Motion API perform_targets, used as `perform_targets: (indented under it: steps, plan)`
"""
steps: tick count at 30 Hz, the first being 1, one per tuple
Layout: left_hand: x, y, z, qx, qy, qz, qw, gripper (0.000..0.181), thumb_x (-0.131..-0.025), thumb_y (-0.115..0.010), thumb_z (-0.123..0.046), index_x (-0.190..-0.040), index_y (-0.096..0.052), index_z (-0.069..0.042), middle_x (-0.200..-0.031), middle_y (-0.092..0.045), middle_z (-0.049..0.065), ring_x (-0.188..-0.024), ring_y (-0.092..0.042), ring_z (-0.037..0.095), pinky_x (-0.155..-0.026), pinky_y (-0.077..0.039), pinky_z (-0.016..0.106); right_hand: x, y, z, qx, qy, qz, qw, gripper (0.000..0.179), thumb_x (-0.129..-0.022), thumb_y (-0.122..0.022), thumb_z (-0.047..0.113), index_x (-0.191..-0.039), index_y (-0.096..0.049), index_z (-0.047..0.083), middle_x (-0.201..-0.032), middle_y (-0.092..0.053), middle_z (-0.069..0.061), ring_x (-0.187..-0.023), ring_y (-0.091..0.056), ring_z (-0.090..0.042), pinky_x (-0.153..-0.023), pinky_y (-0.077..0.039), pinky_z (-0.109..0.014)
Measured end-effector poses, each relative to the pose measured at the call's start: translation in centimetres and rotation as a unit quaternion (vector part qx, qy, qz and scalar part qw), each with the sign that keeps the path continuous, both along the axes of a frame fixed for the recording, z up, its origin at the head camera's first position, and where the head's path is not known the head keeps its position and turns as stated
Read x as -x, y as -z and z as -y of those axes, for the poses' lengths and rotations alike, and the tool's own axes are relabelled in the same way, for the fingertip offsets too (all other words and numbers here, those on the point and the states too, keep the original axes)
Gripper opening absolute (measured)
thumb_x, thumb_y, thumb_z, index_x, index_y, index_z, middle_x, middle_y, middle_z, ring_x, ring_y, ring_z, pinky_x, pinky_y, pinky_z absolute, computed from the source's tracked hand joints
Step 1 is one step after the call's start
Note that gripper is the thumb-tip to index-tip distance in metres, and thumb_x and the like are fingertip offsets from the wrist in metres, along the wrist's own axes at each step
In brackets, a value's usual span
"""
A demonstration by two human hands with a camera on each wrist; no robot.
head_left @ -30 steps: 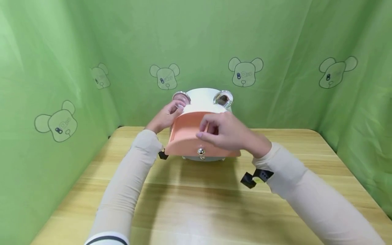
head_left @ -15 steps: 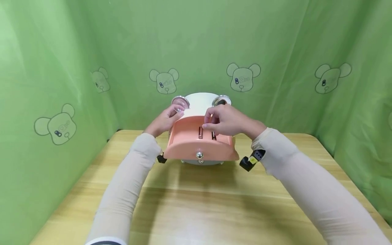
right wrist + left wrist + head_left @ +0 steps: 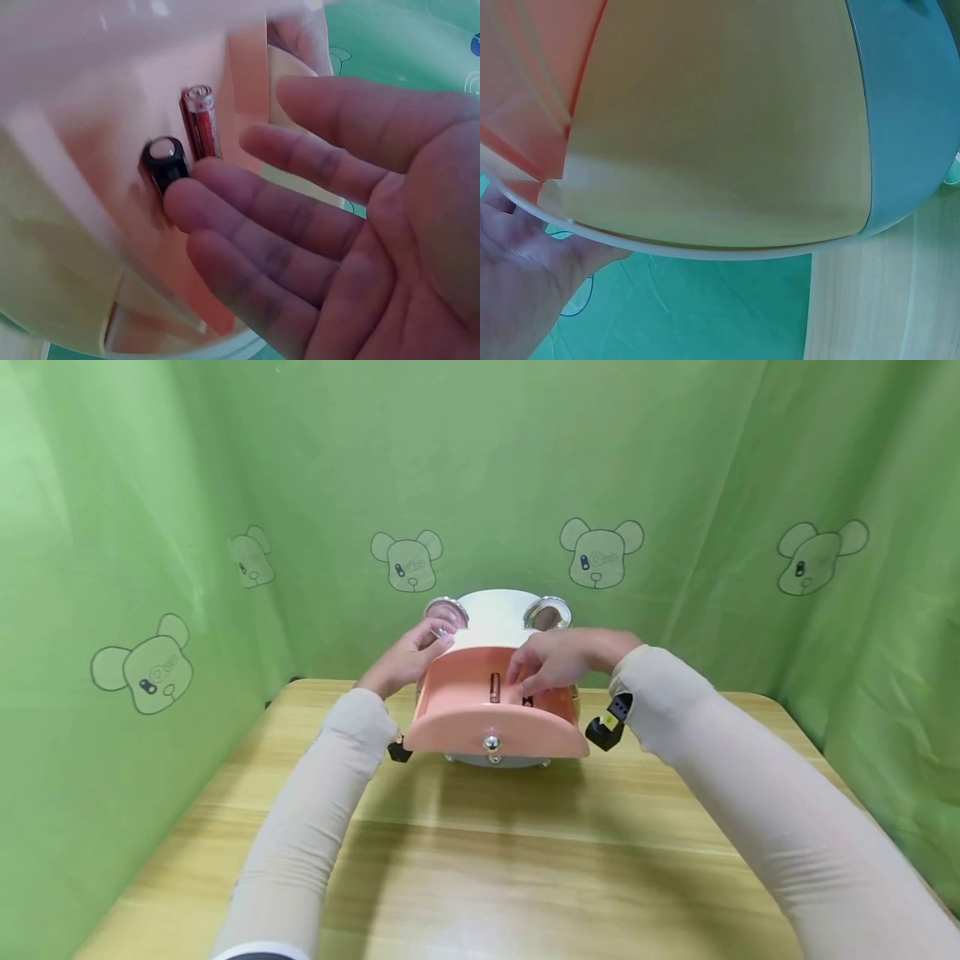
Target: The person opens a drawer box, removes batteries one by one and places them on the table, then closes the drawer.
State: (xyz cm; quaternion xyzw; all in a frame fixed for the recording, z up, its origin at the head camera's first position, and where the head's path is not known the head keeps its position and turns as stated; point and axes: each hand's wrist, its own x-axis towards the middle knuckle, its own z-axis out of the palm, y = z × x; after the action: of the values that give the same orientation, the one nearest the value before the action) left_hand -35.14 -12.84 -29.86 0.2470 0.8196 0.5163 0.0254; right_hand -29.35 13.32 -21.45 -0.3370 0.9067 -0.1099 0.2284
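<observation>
A small drawer cabinet (image 3: pixel 497 614) with a white top and two round silver-rimmed ears stands on the table. Its salmon-pink drawer (image 3: pixel 450 733) is pulled out. My left hand (image 3: pixel 407 657) holds the cabinet's upper left corner beside the ear, thumb at the front rim. Inside the drawer lie a red battery (image 3: pixel 204 124) and a black battery (image 3: pixel 168 166), side by side and apart. My right hand (image 3: pixel 558 657) reaches into the drawer from the right. In the right wrist view its fingers are loosely extended, with fingertips (image 3: pixel 184 199) right at the black battery.
Below the pink drawer shows a blue-grey lower part (image 3: pixel 495 762) with a silver knob. The wooden table (image 3: pixel 465 877) spreads in front. Green curtains (image 3: pixel 480 460) with bear-head drawings enclose the back and both sides.
My right hand rose off the drawer, uncovering the two batteries, then dipped down inside toward the black one. The left hand has kept its place on the cabinet.
</observation>
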Motion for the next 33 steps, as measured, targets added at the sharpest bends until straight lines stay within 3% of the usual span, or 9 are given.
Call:
perform_targets:
  steps: [8, 13, 20, 24, 29, 33]
  plan:
    - [0.1, -0.1, -0.2, -0.007, 0.008, -0.004, 0.9999, 0.03, -0.101, -0.052, -0.031, -0.126, -0.052, -0.013, -0.128, -0.055, 0.01, -0.119, -0.051, 0.025, -0.098, -0.045, 0.042, 0.4, -1.0, 0.2, -0.046, -0.016, -0.01, 0.9987, 0.038, -0.097, -0.06, 0.025, -0.13, -0.058, 0.006, -0.127, -0.057, -0.012, -0.113, -0.054, -0.026, -0.096, -0.046, -0.042]
    - [0.1, -0.1, -0.2, -0.001, 0.005, -0.003, 1.0, 0.032, -0.101, -0.052, -0.034, -0.126, -0.052, -0.015, -0.13, -0.054, 0.009, -0.121, -0.05, 0.025, -0.099, -0.044, 0.043, 0.1, -1.5, 0.6, -0.077, -0.005, -0.003, 0.997, 0.041, -0.097, -0.06, 0.028, -0.132, -0.056, 0.006, -0.126, -0.056, -0.01, -0.11, -0.053, -0.024, -0.097, -0.044, -0.043]
    - [-0.2, -0.2, -0.1, 0.008, -0.006, -0.012, 0.9999, 0.032, -0.101, -0.051, -0.033, -0.127, -0.052, -0.015, -0.134, -0.052, 0.01, -0.126, -0.047, 0.026, -0.104, -0.039, 0.045, 0.1, -1.5, 1.1, -0.097, 0.025, 0.08, 0.9917, 0.04, -0.097, -0.058, 0.026, -0.133, -0.053, 0.008, -0.107, -0.057, -0.009, -0.086, -0.058, -0.019, -0.079, -0.052, -0.034]
    - [-0.1, -0.2, -0.1, 0.006, -0.005, -0.014, 0.9999, 0.031, -0.101, -0.05, -0.033, -0.126, -0.052, -0.015, -0.132, -0.053, 0.01, -0.124, -0.048, 0.026, -0.103, -0.04, 0.046, 0.5, -1.2, 0.9, -0.088, 0.036, 0.136, 0.9862, 0.034, -0.097, -0.057, 0.018, -0.129, -0.053, 0.007, -0.107, -0.057, -0.01, -0.088, -0.059, -0.018, -0.081, -0.053, -0.031]
    - [-0.1, -0.1, 0.0, 0.007, -0.007, -0.012, 0.9999, 0.031, -0.101, -0.05, -0.034, -0.126, -0.052, -0.015, -0.128, -0.055, 0.009, -0.12, -0.05, 0.026, -0.1, -0.042, 0.046, 1.1, -0.6, 0.8, -0.056, 0.053, 0.236, 0.9687, 0.026, -0.097, -0.059, 0.016, -0.12, -0.051, 0.007, -0.104, -0.06, -0.013, -0.087, -0.065, -0.022, -0.082, -0.055, -0.036]
    - [0.0, 0.1, 0.0, 0.001, -0.005, 0.004, 1.0, 0.032, -0.101, -0.051, -0.033, -0.127, -0.051, -0.016, -0.129, -0.054, 0.009, -0.12, -0.051, 0.026, -0.099, -0.044, 0.044, 1.4, -0.2, 1.1, -0.068, 0.046, 0.252, 0.9643, 0.028, -0.096, -0.062, 0.022, -0.118, -0.05, 0.009, -0.1, -0.061, -0.012, -0.082, -0.066, -0.021, -0.078, -0.056, -0.036]
